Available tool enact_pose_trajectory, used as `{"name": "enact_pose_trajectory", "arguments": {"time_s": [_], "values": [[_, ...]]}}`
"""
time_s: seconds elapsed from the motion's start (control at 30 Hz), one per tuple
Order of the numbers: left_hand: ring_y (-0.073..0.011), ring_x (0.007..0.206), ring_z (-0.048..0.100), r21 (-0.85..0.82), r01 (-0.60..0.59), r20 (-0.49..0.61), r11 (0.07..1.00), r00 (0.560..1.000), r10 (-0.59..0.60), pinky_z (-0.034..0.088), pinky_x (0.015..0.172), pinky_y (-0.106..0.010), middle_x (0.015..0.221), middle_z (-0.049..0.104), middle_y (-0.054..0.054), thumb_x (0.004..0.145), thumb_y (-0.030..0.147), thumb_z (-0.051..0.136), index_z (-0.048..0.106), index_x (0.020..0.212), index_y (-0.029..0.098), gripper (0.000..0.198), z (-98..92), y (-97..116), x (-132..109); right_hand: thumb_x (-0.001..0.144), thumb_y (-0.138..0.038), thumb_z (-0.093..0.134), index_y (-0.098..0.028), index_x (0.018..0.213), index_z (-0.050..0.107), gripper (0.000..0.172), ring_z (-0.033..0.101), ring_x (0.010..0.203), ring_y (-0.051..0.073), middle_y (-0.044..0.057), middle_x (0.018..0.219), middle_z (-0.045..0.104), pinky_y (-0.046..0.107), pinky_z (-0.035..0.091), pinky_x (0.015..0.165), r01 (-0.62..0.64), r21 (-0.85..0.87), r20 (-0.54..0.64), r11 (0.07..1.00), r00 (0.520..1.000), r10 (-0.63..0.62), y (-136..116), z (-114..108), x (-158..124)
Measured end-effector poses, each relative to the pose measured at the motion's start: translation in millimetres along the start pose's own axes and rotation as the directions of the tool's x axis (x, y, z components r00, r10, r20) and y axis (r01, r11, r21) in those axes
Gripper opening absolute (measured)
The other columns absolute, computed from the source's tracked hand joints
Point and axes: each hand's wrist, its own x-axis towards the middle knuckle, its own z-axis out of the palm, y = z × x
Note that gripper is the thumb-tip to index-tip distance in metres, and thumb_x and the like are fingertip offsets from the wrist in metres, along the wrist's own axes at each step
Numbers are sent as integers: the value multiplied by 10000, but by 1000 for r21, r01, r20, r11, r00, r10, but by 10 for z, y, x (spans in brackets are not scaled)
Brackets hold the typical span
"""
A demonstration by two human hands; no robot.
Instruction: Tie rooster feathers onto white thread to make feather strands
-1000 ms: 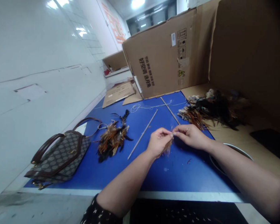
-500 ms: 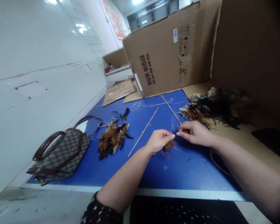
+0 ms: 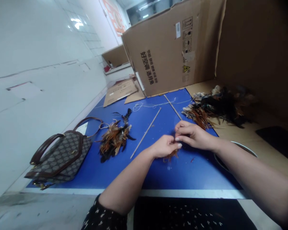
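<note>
Over the blue tabletop point(image 3: 146, 172) my left hand point(image 3: 166, 147) is closed in a pinch, and a small bunch of brown feathers point(image 3: 171, 157) sticks out below its fingers. My right hand point(image 3: 194, 135) meets it from the right, thumb and fingertips pinched together at the left hand's fingertips. What the right fingers hold, if anything, is too small to make out. A tied bundle of brown and black feathers point(image 3: 115, 139) lies to the left of my hands. Beyond my right hand is a larger pile of loose feathers point(image 3: 220, 105).
A patterned handbag point(image 3: 62, 156) stands at the table's left edge. Two thin strips, a near one point(image 3: 146, 133) and a far one point(image 3: 172, 107), lie on the blue surface near loose white string point(image 3: 156, 104). A large cardboard box point(image 3: 168, 48) rises behind. A round rim point(image 3: 244, 147) shows behind my right forearm.
My right hand has moved left and slightly up, so its fingertips now meet the left hand's. The left hand has turned a little over the feathers. The whole view has shifted slightly.
</note>
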Motion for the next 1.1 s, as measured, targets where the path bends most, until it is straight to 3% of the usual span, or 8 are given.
{"name": "enact_pose_trajectory", "arguments": {"time_s": [0.17, 0.37, 0.5, 0.63, 0.7, 0.8, 0.93, 1.1], "values": [[-74, 485, 425, -32, -48, 77, 998, 996, 51, 342, 490, -219, 571, 502, 24, 825, 455, 724, 571, 706, 161, 352, 8, 22, -11, 985, -343, 634, -228, 953, 794, 200, 632, 954, 190, 80, 1003, 631, 330, 521, 876, 14, -12, -72, 1000, 997, -14, 41, 127, 25], [-84, 467, 468, -226, -2, 134, 974, 990, 33, 332, 475, -215, 600, 575, -2, 807, 469, 759, 640, 868, 147, 348, 4, 5, 5, 966, -381, 635, -224, 981, 772, 208, 648, 973, 238, 101, 1031, 672, 402, 532, 914, -102, -53, -345, 993, 936, 78, 21, 44, 29], [-85, 487, 497, -372, -47, 34, 927, 997, 64, 355, 506, -222, 607, 567, 6, 743, 455, 831, 621, 846, 147, 386, -30, 10, 21, 957, -408, 632, -210, 851, 721, 241, 650, 884, 240, 99, 940, 696, 380, 539, 834, -120, -9, -241, 993, 964, 114, -49, -79, -2], [-92, 509, 527, -400, -76, -21, 913, 997, 73, 382, 525, -230, 636, 578, 0, 714, 461, 856, 632, 846, 140, 413, -79, 16, 33, 947, -380, 636, -223, 1012, 731, 194, 645, 846, 215, 102, 1070, 696, 347, 536, 759, -104, 6, -127, 995, 986, 104, -93, -80, -11], [-92, 506, 530, -406, -85, -34, 910, 996, 78, 384, 522, -230, 630, 578, 3, 711, 467, 859, 634, 844, 139, 419, -92, 12, 41, 954, -361, 632, -218, 980, 720, 170, 639, 843, 209, 95, 1026, 695, 338, 526, 762, -96, -13, -110, 995, 989, 94, -84, -51, -4], [-90, 500, 529, -433, -107, -78, 895, 994, 81, 395, 524, -234, 631, 583, 2, 712, 464, 862, 644, 858, 135, 421, -95, 18, 51, 977, -338, 602, -202, 860, 670, 192, 622, 814, 199, 76, 890, 675, 332, 501, 772, -100, -55, -107, 993, 990, 94, -50, -22, 5], [-85, 500, 527, -468, -145, -166, 872, 983, 75, 390, 510, -230, 639, 594, -2, 674, 481, 888, 655, 862, 129, 462, -87, 65, 48, 1003, -314, 551, -201, 863, 606, 188, 586, 766, 182, 56, 843, 646, 322, 475, 743, -133, -97, -147, 986, 982, 118, -30, -25, 1], [-85, 497, 534, -475, -152, -193, 867, 979, 66, 393, 504, -229, 643, 604, -4, 658, 491, 897, 657, 861, 125, 482, -75, 129, 28, 1011, -327, 545, -215, 1046, 624, 141, 599, 814, 198, 75, 965, 669, 336, 498, 765, -133, -67, -173, 989, 978, 120, -46, -46, -18]]}}
